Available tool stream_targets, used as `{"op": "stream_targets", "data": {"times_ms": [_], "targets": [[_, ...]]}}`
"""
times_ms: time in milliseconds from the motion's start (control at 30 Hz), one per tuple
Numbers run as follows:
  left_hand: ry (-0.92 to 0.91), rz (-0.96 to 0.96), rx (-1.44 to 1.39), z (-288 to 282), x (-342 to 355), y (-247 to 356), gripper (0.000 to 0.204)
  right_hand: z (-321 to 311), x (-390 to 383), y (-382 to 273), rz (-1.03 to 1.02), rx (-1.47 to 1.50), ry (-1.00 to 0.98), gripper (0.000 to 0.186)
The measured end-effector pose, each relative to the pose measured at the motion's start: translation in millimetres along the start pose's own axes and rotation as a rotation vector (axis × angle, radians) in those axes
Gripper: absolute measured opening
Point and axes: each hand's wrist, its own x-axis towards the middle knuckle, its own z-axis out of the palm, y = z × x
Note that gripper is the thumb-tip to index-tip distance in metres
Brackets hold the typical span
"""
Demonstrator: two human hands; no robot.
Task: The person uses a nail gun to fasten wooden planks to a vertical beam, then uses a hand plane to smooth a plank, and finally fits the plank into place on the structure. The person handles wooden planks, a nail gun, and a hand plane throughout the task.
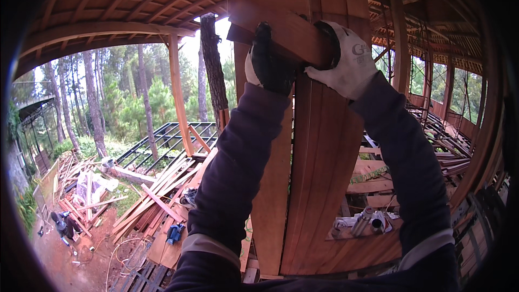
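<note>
Both my arms reach up in front of a tall panel of vertical wooden boards [327,167]. Between my hands is a short wooden board [286,30], tilted down to the right across the panel's upper part. My left hand [268,65], in a white and dark glove, grips the board's lower edge with its fingers up against it. My right hand [348,59], in a similar glove, wraps round the board's right end, thumb below. Whether the board touches the panel, I cannot tell. A thin string line runs down the panel.
Below right, a flask and cans [363,221] stand on a wooden ledge. Lower left lie piled timber strips [157,200] and a blue tool [174,233] on boards. A wooden post [179,94], a bark-covered trunk [214,67] and a black metal frame [167,139] stand beyond.
</note>
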Motion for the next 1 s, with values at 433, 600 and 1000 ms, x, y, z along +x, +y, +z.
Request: {"op": "stream_targets", "data": {"times_ms": [433, 600, 1000], "targets": [[0.192, 0.355, 1.147, -41, 42, 10, 0.041, 5, 73, 27, 0.025, -0.515, -0.030, 0.085], [0.157, 0.735, 1.824, -50, 32, -3, 0.066, 15, 100, 29, -0.042, -0.698, -0.052, 0.082], [0.174, 0.763, 2.068, -62, 33, -8, 0.075, 32, 118, 21, -0.209, -0.796, 0.062, 0.075]]}}
